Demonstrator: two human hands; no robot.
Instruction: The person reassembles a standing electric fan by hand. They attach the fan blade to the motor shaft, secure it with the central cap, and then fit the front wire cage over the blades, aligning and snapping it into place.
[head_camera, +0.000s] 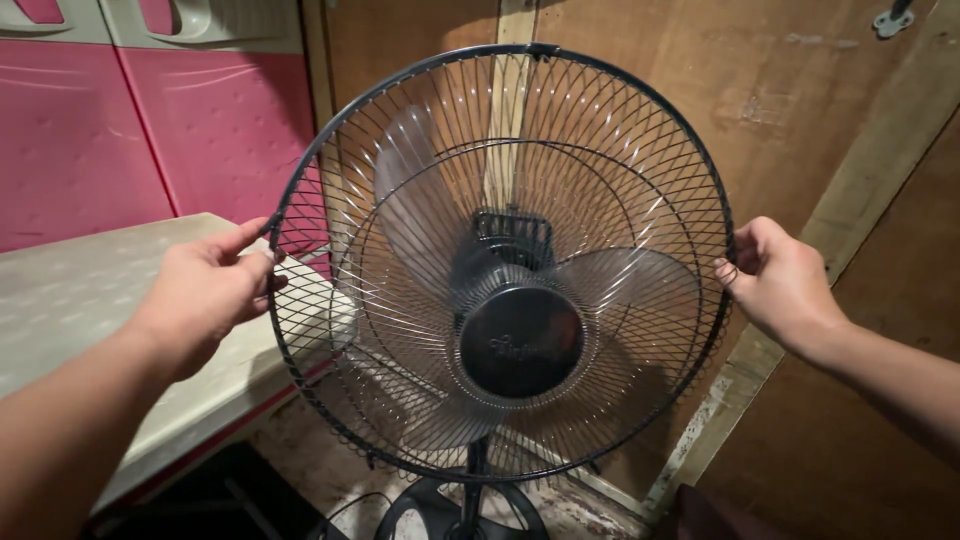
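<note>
A black wire fan grille (600, 130) fills the middle of the view, with a dark round cap (520, 340) at its centre. My left hand (210, 290) grips the grille's left rim, and my right hand (780, 280) grips its right rim. Behind the wires I see translucent grey fan blades (410, 190) and the dark motor housing (512, 238). The fan's black pole and round base (465, 510) stand on the floor below.
A pale, worn tabletop (90, 290) with a red edge lies at the left. Pink plastic cabinet panels (150, 120) stand behind it. Brown wooden wall boards (800, 90) with lighter strips rise behind the fan.
</note>
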